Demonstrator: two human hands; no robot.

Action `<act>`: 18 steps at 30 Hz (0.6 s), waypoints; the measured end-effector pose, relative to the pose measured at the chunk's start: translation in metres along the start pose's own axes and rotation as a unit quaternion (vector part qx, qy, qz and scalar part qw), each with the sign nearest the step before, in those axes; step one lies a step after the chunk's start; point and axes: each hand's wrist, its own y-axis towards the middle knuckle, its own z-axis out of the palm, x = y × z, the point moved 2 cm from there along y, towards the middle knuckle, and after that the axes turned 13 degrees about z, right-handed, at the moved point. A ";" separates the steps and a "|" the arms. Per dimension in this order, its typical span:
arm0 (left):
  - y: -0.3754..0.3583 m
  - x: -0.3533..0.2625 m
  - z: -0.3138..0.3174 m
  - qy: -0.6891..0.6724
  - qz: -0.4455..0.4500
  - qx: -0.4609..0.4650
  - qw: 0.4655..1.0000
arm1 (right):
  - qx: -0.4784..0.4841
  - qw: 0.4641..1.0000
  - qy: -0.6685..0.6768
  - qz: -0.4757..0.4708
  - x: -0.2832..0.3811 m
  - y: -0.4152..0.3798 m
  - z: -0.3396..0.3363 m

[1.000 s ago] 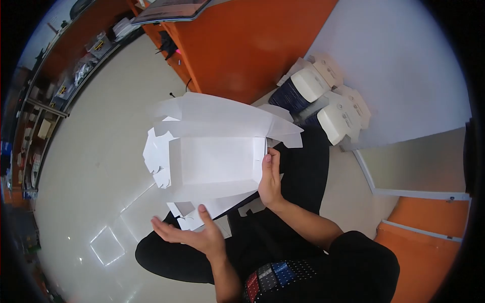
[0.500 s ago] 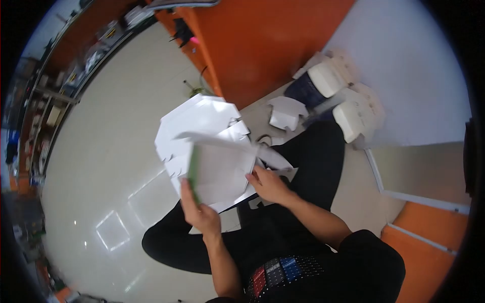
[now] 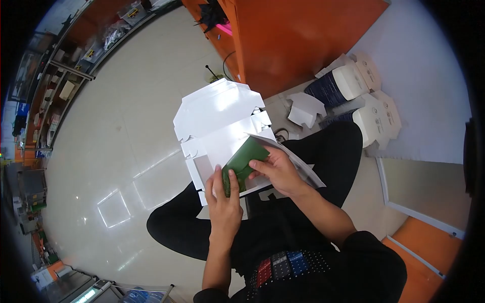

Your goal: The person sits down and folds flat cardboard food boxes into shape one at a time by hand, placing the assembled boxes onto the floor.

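Note:
My left hand (image 3: 224, 209) has its fingertips pressed on the lower left end of a green carton (image 3: 247, 156). From the right, my right hand (image 3: 279, 171) grips the same carton, thumb on its green face and fingers behind it. The carton is tilted, with a fold line across its lower part. Under it, a white cardboard box (image 3: 218, 108) lies opened out over my lap, its slotted flaps spread. A pale flap (image 3: 303, 169) sticks out to the right of my right hand, partly hidden by it.
White and dark blue boxes (image 3: 348, 83) stand against the wall at the right, with a loose white folded piece (image 3: 306, 109) beside them. An orange cabinet (image 3: 298, 40) rises ahead. Stocked shelves (image 3: 65, 88) line the left, past the tiled floor (image 3: 116, 136).
The carton has turned from showing its pale inside to showing its green face. My left hand has moved right, nearer my right hand. The view has shifted slightly.

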 end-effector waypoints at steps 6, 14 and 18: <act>-0.012 -0.003 -0.016 -0.059 0.035 -0.021 0.997 | -0.007 0.997 0.071 0.000 0.003 -0.012 0.005; -0.006 -0.007 -0.010 -0.086 0.059 -0.121 0.987 | -0.096 0.992 0.031 -0.082 0.003 -0.034 0.023; -0.004 -0.017 -0.009 -0.090 0.039 -0.141 0.985 | -0.131 0.986 -0.006 -0.101 -0.006 -0.046 0.026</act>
